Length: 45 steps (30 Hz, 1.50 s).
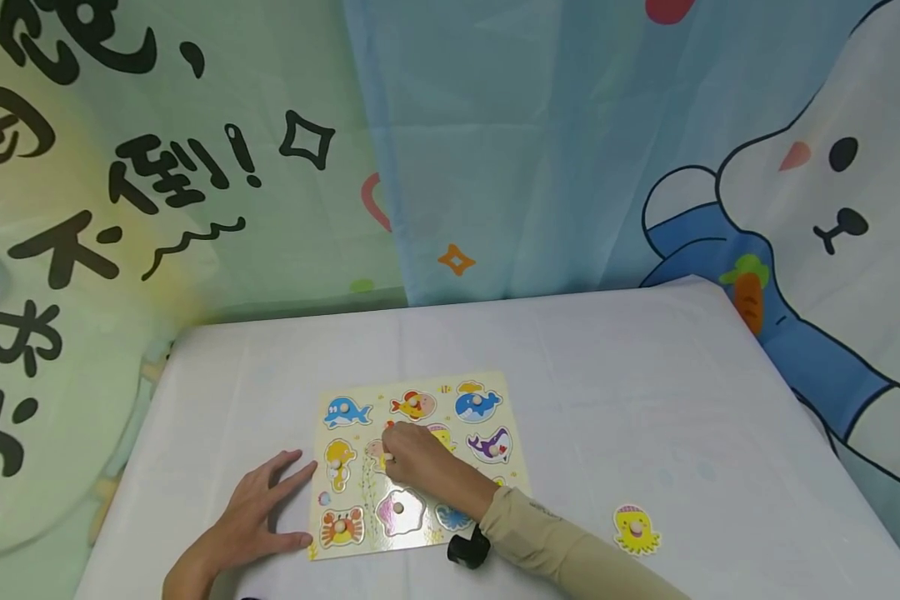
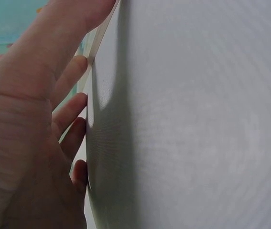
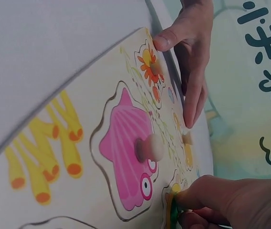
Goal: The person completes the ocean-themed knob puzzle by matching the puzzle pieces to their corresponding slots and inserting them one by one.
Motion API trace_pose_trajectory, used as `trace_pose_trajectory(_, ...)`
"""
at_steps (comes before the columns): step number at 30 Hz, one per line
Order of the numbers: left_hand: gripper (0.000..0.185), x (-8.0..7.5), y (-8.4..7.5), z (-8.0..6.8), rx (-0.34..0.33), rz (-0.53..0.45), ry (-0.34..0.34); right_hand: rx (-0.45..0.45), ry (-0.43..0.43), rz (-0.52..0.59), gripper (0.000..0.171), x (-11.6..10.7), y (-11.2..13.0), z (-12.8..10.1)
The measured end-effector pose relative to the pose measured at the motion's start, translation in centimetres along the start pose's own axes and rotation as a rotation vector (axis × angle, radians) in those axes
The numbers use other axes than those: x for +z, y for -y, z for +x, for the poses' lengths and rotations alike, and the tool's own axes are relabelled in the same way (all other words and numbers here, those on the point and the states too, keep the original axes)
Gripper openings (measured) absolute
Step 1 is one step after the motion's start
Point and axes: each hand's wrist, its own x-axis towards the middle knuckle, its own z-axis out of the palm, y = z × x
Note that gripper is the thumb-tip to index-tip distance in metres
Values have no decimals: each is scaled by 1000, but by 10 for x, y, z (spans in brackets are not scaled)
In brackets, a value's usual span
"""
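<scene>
A cream wooden knob puzzle board (image 1: 371,542) with sea-animal pieces lies on the white table. Thumb and index finger of my left hand (image 1: 251,512), spread wide, touch the board's left edge. My right hand (image 1: 423,458) reaches over the middle of the board. In the right wrist view its fingertips pinch a yellow-green puzzle piece (image 3: 170,210); the fingers hide the knob and most of the picture. The pink shell piece (image 3: 130,152) sits beside it with its wooden knob up. The crab piece (image 1: 342,527) is at the near left corner.
A loose yellow octopus piece (image 1: 637,531) lies on the table right of the board, near my right sleeve (image 1: 570,537). A black wrist camera (image 1: 468,547) hangs over the board's near edge. Printed curtains (image 1: 495,167) stand behind the table.
</scene>
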Motion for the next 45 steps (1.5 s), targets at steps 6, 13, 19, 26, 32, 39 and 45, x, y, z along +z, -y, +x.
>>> trace_pose_trajectory(6,87,-1,-1,0,-3,-7,3,-49,-27,-11,4,3,-5,-2)
trace_pose_trajectory(13,87,-2,-4,0,-8,1,9,-79,-80,-10,8,7,-10,-7)
trace_pose_trajectory(19,87,-2,-3,-1,-14,1,2,-65,-76,66,12,6,-11,-7)
trace_pose_trajectory(26,88,0,2,-2,8,12,-9,-13,-18,348,52,-9,-15,-27)
trace_pose_trajectory(32,88,1,3,-1,27,12,-6,-63,-68,376,43,-23,-40,-77)
trace_pose_trajectory(39,88,0,2,0,-11,8,11,19,-51,463,38,-21,-77,-142)
trace_pose_trajectory(45,87,1,1,0,2,13,-1,121,-58,467,37,-13,-106,-185)
